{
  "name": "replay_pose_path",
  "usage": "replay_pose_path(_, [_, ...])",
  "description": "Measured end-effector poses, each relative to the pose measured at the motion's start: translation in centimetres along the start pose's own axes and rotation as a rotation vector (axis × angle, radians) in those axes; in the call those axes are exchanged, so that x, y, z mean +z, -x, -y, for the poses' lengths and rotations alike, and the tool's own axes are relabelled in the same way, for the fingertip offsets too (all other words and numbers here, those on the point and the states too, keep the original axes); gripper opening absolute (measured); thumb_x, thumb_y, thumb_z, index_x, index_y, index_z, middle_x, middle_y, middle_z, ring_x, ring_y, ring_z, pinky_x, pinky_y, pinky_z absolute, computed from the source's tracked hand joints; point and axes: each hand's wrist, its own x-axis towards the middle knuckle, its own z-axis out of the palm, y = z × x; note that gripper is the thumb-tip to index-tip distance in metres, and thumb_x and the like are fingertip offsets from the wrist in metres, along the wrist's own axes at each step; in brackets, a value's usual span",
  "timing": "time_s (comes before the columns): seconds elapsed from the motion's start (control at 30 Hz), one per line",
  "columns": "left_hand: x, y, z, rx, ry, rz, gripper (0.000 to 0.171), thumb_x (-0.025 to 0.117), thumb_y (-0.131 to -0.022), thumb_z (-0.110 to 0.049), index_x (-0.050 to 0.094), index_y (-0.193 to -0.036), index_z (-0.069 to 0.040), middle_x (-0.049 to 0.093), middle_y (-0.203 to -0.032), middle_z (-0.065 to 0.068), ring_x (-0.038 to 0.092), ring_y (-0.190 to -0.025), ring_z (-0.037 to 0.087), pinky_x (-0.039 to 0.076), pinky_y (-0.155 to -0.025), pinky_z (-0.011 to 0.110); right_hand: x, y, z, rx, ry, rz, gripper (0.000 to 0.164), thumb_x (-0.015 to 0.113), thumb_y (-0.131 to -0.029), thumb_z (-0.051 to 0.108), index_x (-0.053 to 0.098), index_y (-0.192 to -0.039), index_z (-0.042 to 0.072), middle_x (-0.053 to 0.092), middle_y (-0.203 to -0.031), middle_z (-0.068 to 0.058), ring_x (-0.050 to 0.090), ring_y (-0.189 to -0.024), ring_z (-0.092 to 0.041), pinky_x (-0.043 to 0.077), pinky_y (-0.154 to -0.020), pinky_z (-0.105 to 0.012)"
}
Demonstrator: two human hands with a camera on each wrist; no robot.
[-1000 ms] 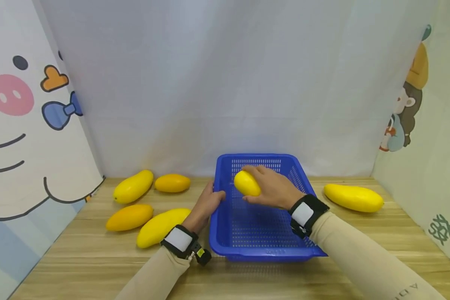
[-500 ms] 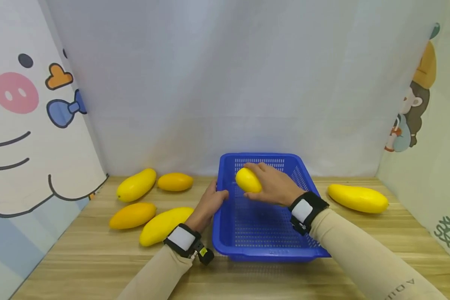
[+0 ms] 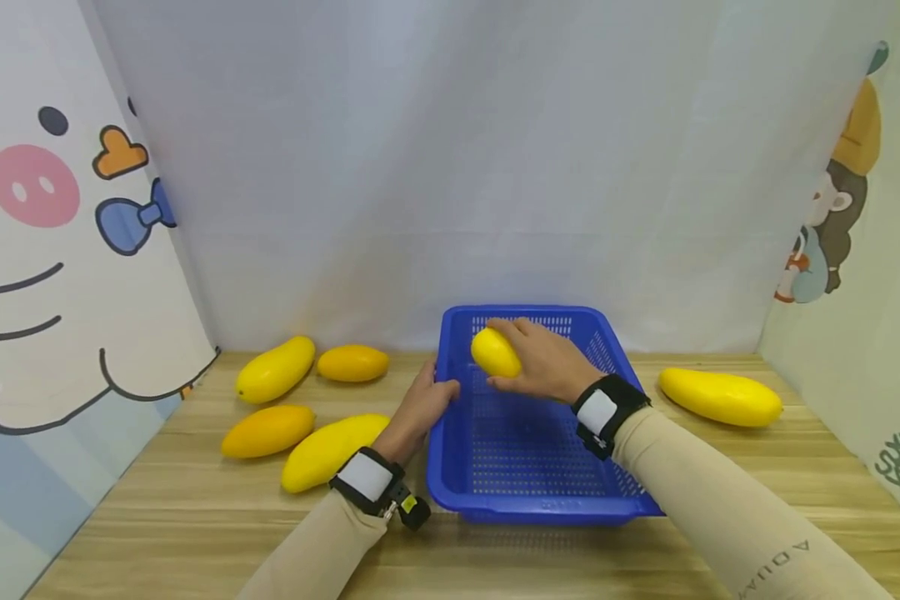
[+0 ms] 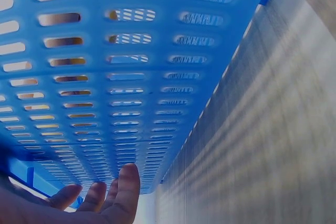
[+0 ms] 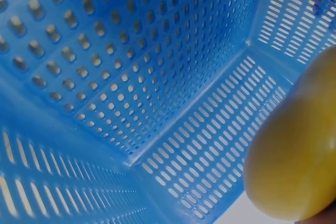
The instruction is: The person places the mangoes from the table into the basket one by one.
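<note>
Basket (image 3: 540, 467), blue slotted plastic; left hand (image 3: 423, 402) gripping rim (image 3: 438, 442). Right hand (image 3: 546, 358) grips yellow mango-shaped fruit (image 3: 493, 353) over it, exposed end leftward, long axis oblique.

The basket (image 3: 546, 504) is plainly plastic, smooth, with a low gloss on its rim. The held fruit (image 3: 495, 354) has a smooth, faintly shiny skin, and so has the fruit lying at right (image 3: 720, 397). The worktop (image 3: 157, 517) shows wood grain under a slight sheen. I'd call the far backdrop (image 3: 450, 167) dull cloth, softly creased; the sleeves (image 3: 727, 492) look like matt fabric.
</note>
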Motion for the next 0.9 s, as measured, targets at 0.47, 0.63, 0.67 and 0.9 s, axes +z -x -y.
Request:
replay_pose_path(0.47, [0.0,0.0,0.0,0.004,-0.011,0.001,0.069,0.046,-0.077,-0.013,0.025,-0.142,-0.011,0.041,-0.138,0.015,0.048,-0.11,0.028,0.039,-0.094,0.049,0.8,-1.1,-0.5,0.002,0.028,-0.004,0.081,0.068,-0.072,0.056,0.034,-0.139,0.026,0.051,-0.114,-0.008,0.052,-0.087,-0.02,0.049,-0.068,-0.038])
replay_pose_path(0.63, [0.0,-0.1,-0.1,0.02,0.0,0.006,0.069,0.046,-0.077,-0.012,0.025,-0.143,-0.01,0.041,-0.137,0.016,0.048,-0.111,0.032,0.041,-0.092,0.05,0.8,-1.4,-0.6,-0.012,0.025,-0.013,0.08,0.068,-0.073,0.055,0.033,-0.139,0.027,0.051,-0.115,-0.008,0.051,-0.088,-0.021,0.049,-0.069,-0.038])
replay_pose_path(0.67, [-0.1,-0.1,-0.1,0.022,0.0,0.008,0.069,0.045,-0.077,-0.012,0.024,-0.143,-0.01,0.041,-0.137,0.017,0.048,-0.111,0.033,0.041,-0.091,0.05,0.8,-1.5,-0.6,-0.013,0.023,-0.015,0.08,0.068,-0.073,0.055,0.034,-0.139,0.027,0.051,-0.114,-0.008,0.051,-0.088,-0.021,0.049,-0.069,-0.038])
replay_pose_path(0.9, [-0.1,0.0,-0.3,0.009,-0.003,0.007,0.068,0.045,-0.077,-0.012,0.025,-0.142,-0.01,0.042,-0.136,0.016,0.049,-0.108,0.03,0.042,-0.09,0.048,1.1,-2.1,-0.8,-0.028,0.028,-0.002,0.08,0.069,-0.073,0.053,0.036,-0.139,0.022,0.051,-0.116,-0.009,0.052,-0.091,-0.022,0.049,-0.072,-0.039])
